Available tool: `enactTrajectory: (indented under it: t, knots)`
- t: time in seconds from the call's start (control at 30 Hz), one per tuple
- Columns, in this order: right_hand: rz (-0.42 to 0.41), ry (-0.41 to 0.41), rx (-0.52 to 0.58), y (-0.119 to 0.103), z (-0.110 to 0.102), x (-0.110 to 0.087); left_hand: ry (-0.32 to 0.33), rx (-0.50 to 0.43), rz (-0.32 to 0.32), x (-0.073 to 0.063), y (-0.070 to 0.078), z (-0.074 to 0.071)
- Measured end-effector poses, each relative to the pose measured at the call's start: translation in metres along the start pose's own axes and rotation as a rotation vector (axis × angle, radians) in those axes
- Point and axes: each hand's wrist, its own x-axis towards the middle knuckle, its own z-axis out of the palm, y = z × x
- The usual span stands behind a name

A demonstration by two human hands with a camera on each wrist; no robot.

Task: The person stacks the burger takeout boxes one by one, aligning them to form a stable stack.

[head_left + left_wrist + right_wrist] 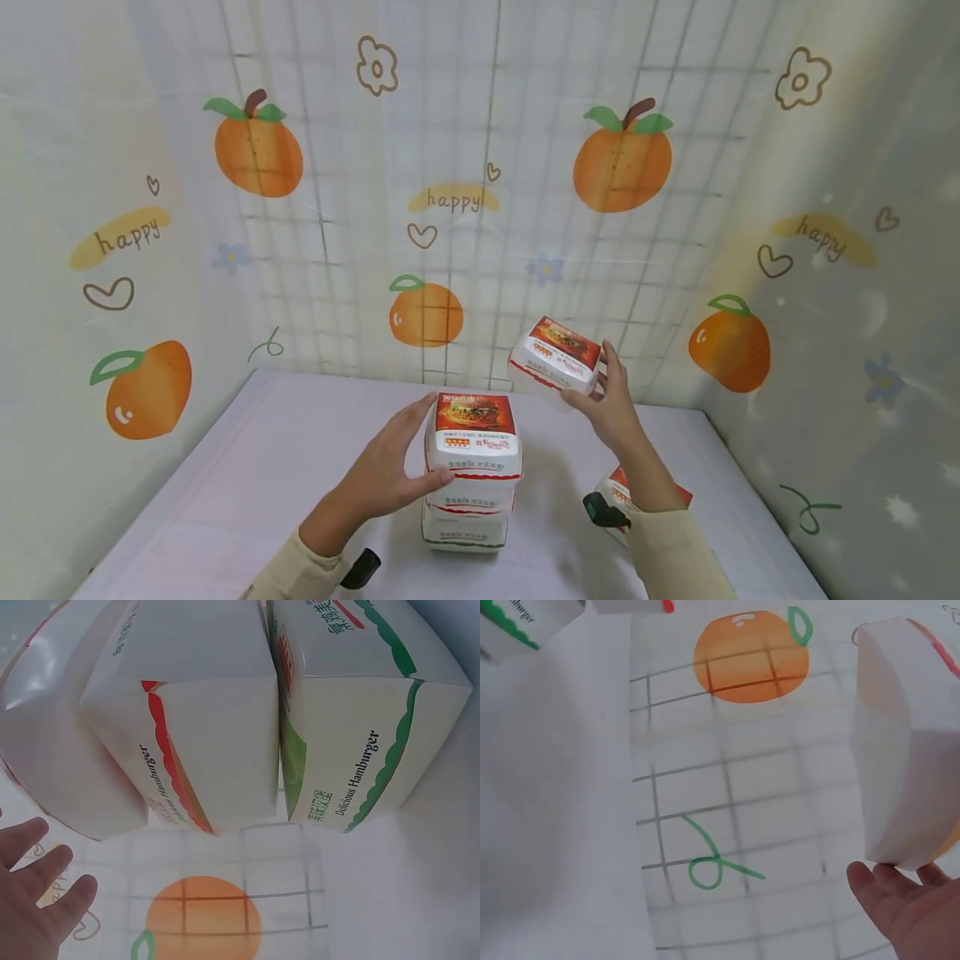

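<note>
A stack of three hamburger boxes stands on the table. In the head view the top box (478,442) and middle box (471,497) have red trim, while the bottom box (465,532) has green trim. My left hand (378,467) is spread along the stack's left side, its thumb at the front of the top box. In the left wrist view its fingers (52,874) are fairly straight beside the boxes. To the right of the stack and higher up, my right hand (611,408) grips another hamburger box (555,357) by its right end, tilted and off the table.
One more red-trimmed hamburger box (618,487) lies on the white table (300,458) at the right, partly hidden by my right forearm. A printed curtain (495,250) with oranges hangs behind the table and along both sides, with a wire grid showing through.
</note>
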Motion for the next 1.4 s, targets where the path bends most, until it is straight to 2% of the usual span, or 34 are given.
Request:
enactTrajectory:
  t: [0.47,0.77,1.0,1.4]
  knots:
    - [-0.065,-0.029,0.04,-0.02,0.012,-0.011,-0.011,-0.02,-0.015,0.003,0.003,0.003]
    - [-0.132,-0.051,0.104,-0.032,0.016,-0.014,0.008,-0.02,0.005,0.005,0.002,0.004]
    - [-0.123,-0.104,0.214,-0.036,0.024,-0.017,0.0,-0.036,-0.01,0.006,0.004,0.003]
    - [-0.173,-0.147,0.234,-0.042,0.036,-0.02,0.012,-0.068,0.02,0.01,0.003,0.004]
